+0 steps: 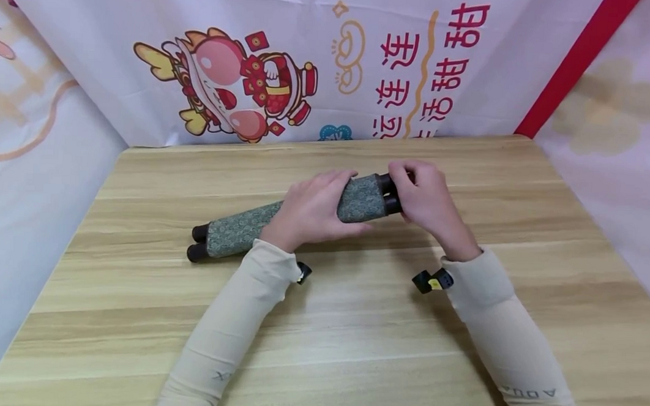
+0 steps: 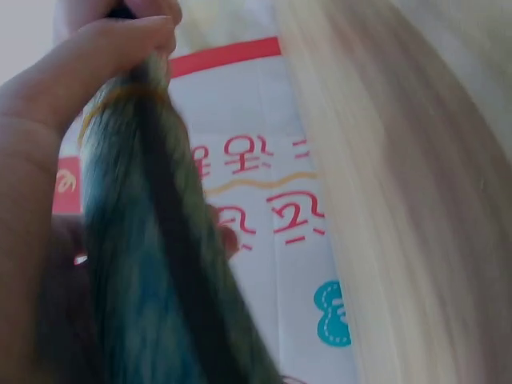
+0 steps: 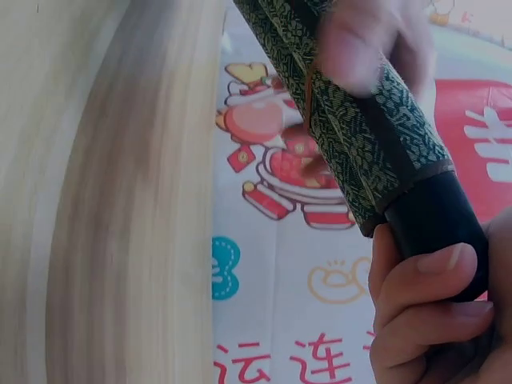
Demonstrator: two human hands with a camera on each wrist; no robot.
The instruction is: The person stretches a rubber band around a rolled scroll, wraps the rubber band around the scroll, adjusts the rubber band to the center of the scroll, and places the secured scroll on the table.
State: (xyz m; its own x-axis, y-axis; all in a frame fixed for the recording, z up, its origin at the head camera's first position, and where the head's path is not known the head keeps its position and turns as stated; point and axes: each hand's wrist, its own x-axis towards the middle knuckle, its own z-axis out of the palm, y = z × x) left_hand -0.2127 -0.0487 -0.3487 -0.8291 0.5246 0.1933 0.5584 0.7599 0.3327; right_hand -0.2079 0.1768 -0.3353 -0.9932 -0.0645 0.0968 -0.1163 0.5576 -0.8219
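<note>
A rolled-up scroll (image 1: 243, 229) in green patterned brocade lies slantwise across the table in the head view. Paired dark knobs (image 1: 197, 251) stick out of its left end, and two more at its right. Over the scroll's middle, my left hand (image 1: 313, 208) grips it, thumb on the near side. My right hand (image 1: 422, 193) holds the dark roller end on the right; the right wrist view shows fingers (image 3: 428, 288) curled around the black knob (image 3: 440, 220). A thin orange-brown band (image 2: 120, 94) crosses the brocade in the left wrist view. Left-hand fingers are blurred in the right wrist view.
The scroll is over a wood-grain table (image 1: 350, 351). Behind it hangs a white printed curtain (image 1: 332, 56) with cartoon figures and red characters; a red stripe (image 1: 575, 69) runs down at the right. A small camera (image 1: 433, 281) sits at the right wrist.
</note>
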